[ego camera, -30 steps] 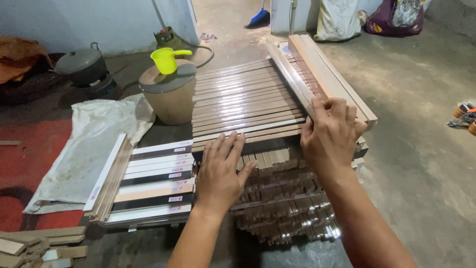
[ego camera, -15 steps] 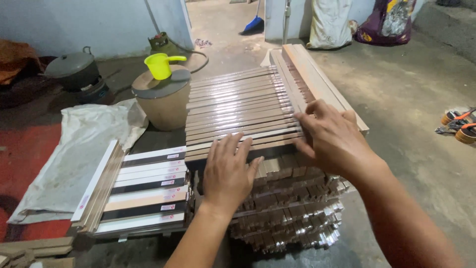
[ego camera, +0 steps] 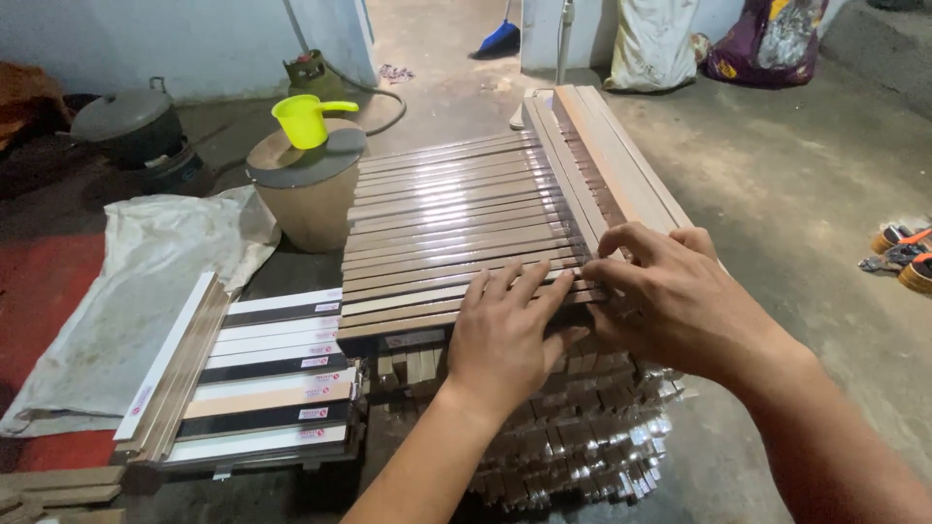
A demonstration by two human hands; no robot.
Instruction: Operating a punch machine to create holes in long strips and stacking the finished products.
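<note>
On the bare concrete floor, your left hand (ego camera: 502, 335) lies flat and open and your right hand (ego camera: 670, 296) curls its fingertips, clamping nothing, on the near end of the glossy brown slats (ego camera: 456, 218) layered atop the stack before you; they look light, stiff and slippery, so take them by the edges.

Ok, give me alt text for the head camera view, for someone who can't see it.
Both hands, left hand and right hand, press flat on the near edge of a stack of glossy brown strips on a concrete floor. A yellow scoop sits on a lidded bucket to the left.
</note>
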